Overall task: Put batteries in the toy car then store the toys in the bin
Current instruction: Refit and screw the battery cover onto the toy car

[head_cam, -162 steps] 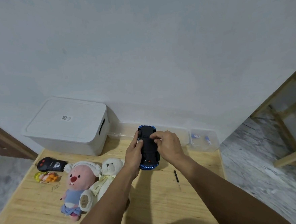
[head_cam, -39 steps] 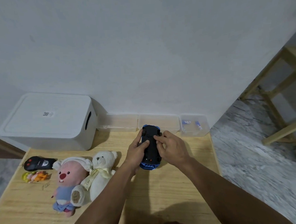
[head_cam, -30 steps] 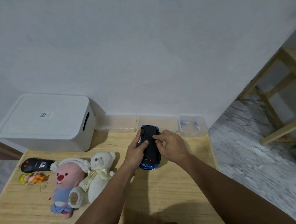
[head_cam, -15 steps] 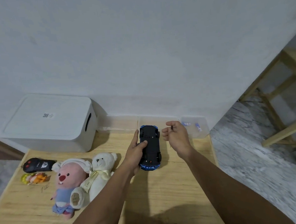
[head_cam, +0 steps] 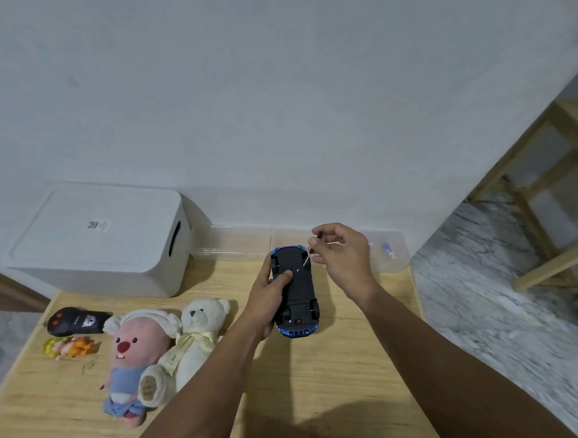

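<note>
the right hand point(head_cam: 343, 254) has lifted off the upturned blue plastic toy car point(head_cam: 295, 292), pinching a thin screwdriver point(head_cam: 306, 259); the left hand point(head_cam: 269, 299) grips the car, so the battery cover looks about to open.

I see counter point(head_cam: 342, 369) pale wood, matt, grained. Toy car point(head_cam: 295, 286) underside matt black plastic, glossy blue trim. Bin point(head_cam: 101, 238) smooth white plastic. My view shows bear point(head_cam: 199, 331) fuzzy cloth; floor point(head_cam: 492, 307) marbled stone.
</note>
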The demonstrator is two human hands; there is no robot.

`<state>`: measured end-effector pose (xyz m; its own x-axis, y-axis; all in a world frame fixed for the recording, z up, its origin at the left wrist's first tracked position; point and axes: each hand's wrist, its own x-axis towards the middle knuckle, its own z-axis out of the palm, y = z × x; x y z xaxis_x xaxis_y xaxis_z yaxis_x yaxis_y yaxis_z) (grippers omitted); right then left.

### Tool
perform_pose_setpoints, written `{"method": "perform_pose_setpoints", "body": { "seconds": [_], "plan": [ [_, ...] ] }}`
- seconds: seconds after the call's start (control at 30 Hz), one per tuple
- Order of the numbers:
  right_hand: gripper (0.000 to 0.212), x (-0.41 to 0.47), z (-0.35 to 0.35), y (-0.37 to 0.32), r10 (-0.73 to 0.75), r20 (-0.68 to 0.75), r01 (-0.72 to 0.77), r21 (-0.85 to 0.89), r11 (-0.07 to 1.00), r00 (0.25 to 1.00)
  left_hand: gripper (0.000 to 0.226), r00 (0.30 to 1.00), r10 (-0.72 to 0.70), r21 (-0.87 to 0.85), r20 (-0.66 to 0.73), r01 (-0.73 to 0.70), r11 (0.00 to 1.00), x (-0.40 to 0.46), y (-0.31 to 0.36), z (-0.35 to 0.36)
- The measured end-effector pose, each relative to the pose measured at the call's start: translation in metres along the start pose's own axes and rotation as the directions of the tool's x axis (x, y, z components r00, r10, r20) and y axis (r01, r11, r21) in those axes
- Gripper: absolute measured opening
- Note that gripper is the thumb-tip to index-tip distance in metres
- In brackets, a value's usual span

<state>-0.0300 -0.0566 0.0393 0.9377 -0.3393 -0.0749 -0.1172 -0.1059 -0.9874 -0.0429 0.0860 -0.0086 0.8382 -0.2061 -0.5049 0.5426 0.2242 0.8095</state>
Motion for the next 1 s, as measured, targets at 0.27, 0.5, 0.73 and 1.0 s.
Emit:
{"method": "perform_pose_setpoints", "body": {
  "seconds": [0.27,0.5,0.73,1.0],
  "plan": [
    [0.012,-0.0056,0.0070,0.0025,-0.046,0.022,0.047,-0.041,0.998,0.999,0.035,0.999,0.040,0.026,-0.003,-0.040,0.999,0.0000,0.0012,0.0015],
    [0.016,-0.0060,0.0076,0.0043,-0.080,0.002,0.080,-0.018,0.997,0.997,0.059,0.999,0.034,0.043,-0.017,-0.033,0.999,0.0044,-0.0010,0.0006],
    [0.018,-0.0061,0.0069,0.0058,-0.072,0.018,0.072,-0.002,0.997,0.997,0.053,0.999,0.054,0.046,-0.004,-0.053,0.998,0.0045,0.0002,0.0007],
    [0.015,-0.0070,0.0078,0.0085,-0.070,0.025,0.070,0.000,0.998,0.997,0.054,0.998,0.059,0.051,-0.003,-0.059,0.997,0.0021,0.0020,0.0020]
  ]
}}
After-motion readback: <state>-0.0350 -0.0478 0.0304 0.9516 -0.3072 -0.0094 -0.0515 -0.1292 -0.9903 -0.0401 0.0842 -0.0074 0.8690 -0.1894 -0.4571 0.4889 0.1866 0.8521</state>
